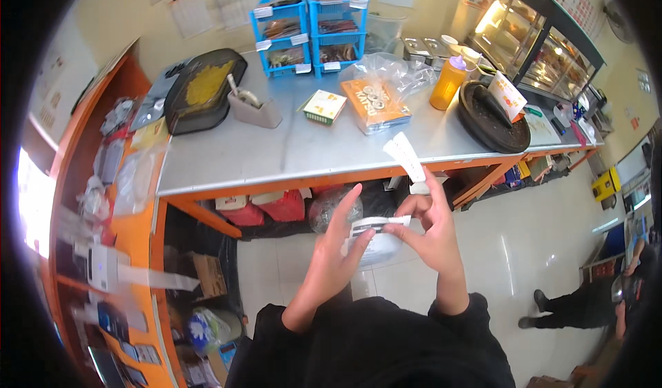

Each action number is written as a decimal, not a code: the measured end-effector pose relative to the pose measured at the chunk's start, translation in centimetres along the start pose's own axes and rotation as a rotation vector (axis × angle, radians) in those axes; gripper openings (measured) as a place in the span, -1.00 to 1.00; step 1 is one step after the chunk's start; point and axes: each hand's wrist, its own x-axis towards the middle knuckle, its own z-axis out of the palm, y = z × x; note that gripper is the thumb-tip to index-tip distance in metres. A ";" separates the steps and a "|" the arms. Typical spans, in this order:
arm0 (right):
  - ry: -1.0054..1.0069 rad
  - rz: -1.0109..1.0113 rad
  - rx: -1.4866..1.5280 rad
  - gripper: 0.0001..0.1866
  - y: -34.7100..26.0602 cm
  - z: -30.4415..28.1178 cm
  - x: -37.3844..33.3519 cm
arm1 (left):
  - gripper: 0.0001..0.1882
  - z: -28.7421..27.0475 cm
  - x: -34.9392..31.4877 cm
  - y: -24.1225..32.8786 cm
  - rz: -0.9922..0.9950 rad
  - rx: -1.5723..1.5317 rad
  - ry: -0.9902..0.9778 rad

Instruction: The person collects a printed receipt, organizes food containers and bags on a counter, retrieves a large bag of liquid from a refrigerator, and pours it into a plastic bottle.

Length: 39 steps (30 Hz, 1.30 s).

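Pinching white paper slip (pixel 378 240) between them, left hand (pixel 332 250) and right hand (pixel 434 233) hover nearside of metal counter (pixel 276 150). White strip (pixel 405 156) angles from right hand toward counter.

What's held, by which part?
Left hand and right hand pinch white paper at its upper edge; right also holds a paper strip by its lower end.

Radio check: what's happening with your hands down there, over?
Left hand, right hand: each grip closed on printed white paper slip. Another white paper strip sticking up by the right hand. Nothing blocking either hand.
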 end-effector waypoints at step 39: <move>0.237 -0.144 0.028 -0.71 7.4 -9.0 23.5 | -0.63 3.2 26.0 -4.5 -0.127 -0.197 -0.150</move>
